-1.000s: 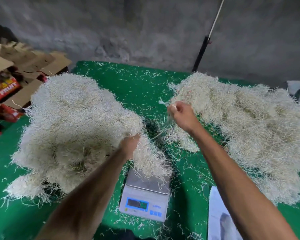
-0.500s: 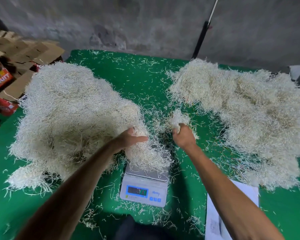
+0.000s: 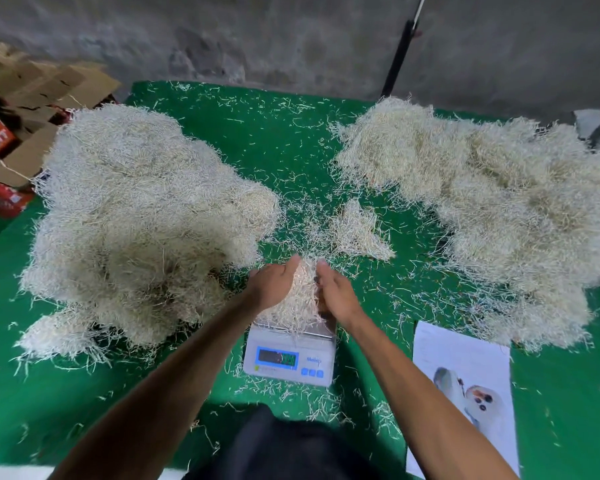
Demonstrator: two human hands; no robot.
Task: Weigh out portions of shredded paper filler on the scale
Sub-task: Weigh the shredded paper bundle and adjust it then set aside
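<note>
Both hands are at the centre of the frame, cupped either side of a small portion of shredded paper (image 3: pixel 297 299) that sits on the platform of the scale (image 3: pixel 290 355), just above its lit display. The left hand (image 3: pixel 272 285) lies along the left flank of the portion with its fingers straight and together, palm turned inward against the shreds; the right hand (image 3: pixel 336 292) mirrors it on the right flank, fingers likewise extended and touching the paper rather than curled round it. Neither hand grips anything: they look to be pressing and gathering the portion so that it stays on the platform. The step in hand, as I judge it, is settling a portion on the scale for a reading (the digits on the display are too small and blurred to make out). To the left of the frame a large pile (image 3: pixel 142 216) of the same filler spreads over the green bench (image 3: pixel 264 140), its lower edge near the scale; a second large pile (image 3: pixel 492 209) fills the right side, and a small loose tuft (image 3: pixel 357 230) lies between them, just above the hands. Strands trail over the front lip of the platform toward the display. The next move probably calls for lifting both hands clear so that nothing but paper bears on the platform, reading the figure, then adding a pinch from a pile or taking some off. Any strands hanging down to the bench could throw off the reading, so tucking them in first seems wise. A printed sheet (image 3: pixel 461 386) lies at the lower right, and cardboard boxes (image 3: pixel 32 98) stand at the upper left.
</note>
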